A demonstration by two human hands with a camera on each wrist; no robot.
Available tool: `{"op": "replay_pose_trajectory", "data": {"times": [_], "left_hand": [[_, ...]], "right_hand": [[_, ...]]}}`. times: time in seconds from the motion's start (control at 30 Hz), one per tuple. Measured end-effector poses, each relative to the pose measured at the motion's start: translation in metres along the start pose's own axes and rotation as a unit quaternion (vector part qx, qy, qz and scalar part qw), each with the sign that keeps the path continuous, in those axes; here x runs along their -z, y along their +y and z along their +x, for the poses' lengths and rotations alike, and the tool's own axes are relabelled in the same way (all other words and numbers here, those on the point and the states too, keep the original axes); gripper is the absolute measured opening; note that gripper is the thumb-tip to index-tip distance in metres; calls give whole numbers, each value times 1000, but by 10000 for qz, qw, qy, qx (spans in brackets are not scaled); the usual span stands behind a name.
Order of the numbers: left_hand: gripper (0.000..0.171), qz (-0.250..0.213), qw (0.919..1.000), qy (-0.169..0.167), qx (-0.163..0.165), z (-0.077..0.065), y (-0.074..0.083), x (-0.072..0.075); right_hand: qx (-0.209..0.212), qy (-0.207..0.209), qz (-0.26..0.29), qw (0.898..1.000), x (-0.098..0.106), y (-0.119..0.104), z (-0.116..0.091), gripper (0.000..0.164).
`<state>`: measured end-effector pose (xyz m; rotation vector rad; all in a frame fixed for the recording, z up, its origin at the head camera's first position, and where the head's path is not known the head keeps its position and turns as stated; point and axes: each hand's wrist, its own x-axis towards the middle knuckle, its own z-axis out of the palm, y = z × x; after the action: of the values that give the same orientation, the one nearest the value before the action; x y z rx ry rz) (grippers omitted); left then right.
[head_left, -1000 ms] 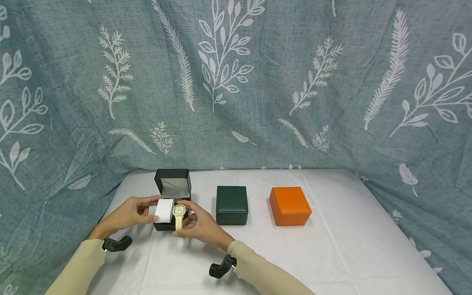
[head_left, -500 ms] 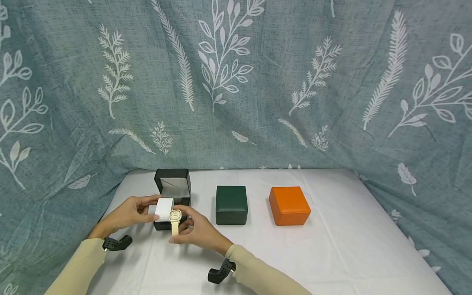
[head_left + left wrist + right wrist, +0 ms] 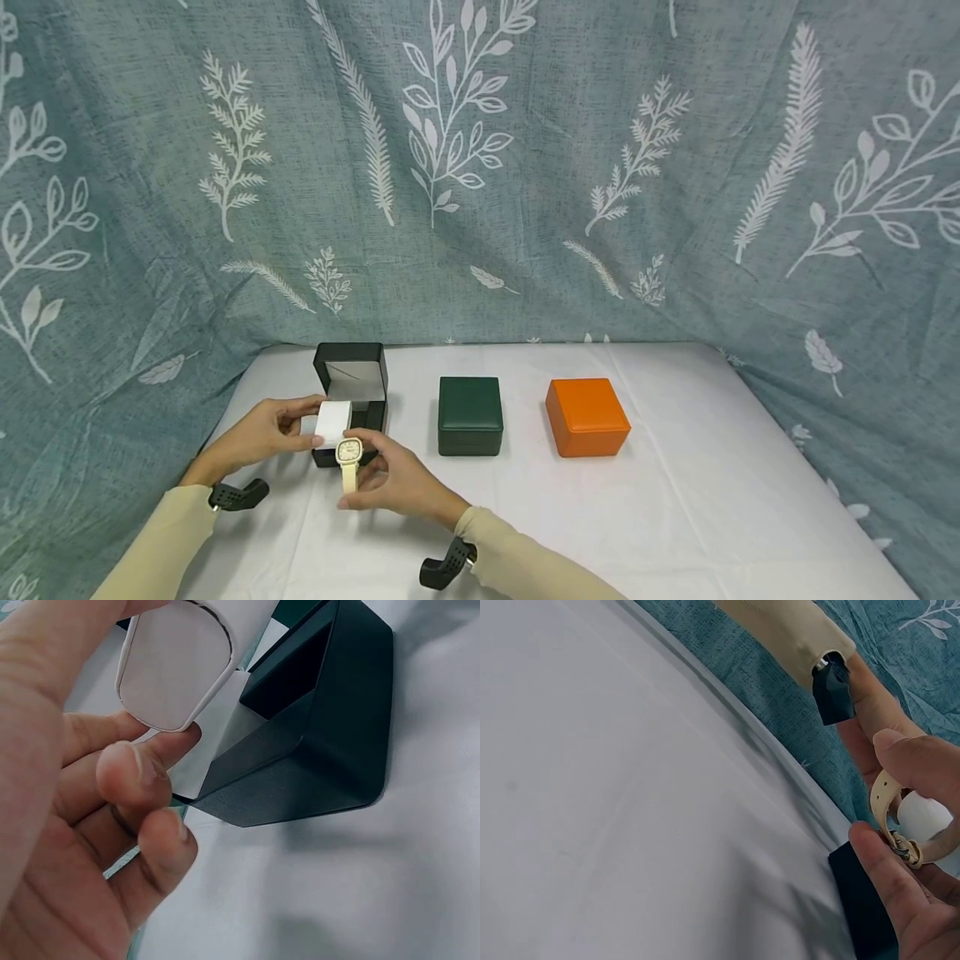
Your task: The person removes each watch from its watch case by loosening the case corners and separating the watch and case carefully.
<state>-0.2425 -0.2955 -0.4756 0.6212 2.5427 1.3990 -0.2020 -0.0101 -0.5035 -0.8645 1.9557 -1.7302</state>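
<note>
A white watch cushion (image 3: 333,422) is pinched by my left hand (image 3: 273,433), between thumb and fingers, over the front of an open black watch box (image 3: 351,352). The left wrist view shows the cushion's flat end (image 3: 176,671) above the box's dark wall (image 3: 337,757). My right hand (image 3: 408,483) holds a cream watch (image 3: 348,452) upright, dial facing up, just in front of the cushion and apart from it. In the right wrist view the watch's strap (image 3: 882,799) is looped and buckled between thumb and fingers.
A closed green box (image 3: 470,417) stands right of the black one, and a closed orange box (image 3: 588,418) farther right. White cloth (image 3: 675,517) covers the table. A patterned blue-green curtain (image 3: 525,275) hangs behind.
My right hand has drawn the watch toward me and slightly left, away from the cushion's right side, uncovering more of the box's inside. The left hand and cushion have hardly moved.
</note>
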Motion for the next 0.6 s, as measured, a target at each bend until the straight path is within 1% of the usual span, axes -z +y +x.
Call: {"op": "replay_pose_trajectory", "data": {"times": [0.33,0.6], "left_hand": [[73,18,9999,129,2,-1,1,2],[75,150,9997,173,-10,2,0,2]], "right_hand": [[-10,-121,71,9999,-6,1,-4,86],[-64,-177,143,9997,-11,3,-5,87]]}}
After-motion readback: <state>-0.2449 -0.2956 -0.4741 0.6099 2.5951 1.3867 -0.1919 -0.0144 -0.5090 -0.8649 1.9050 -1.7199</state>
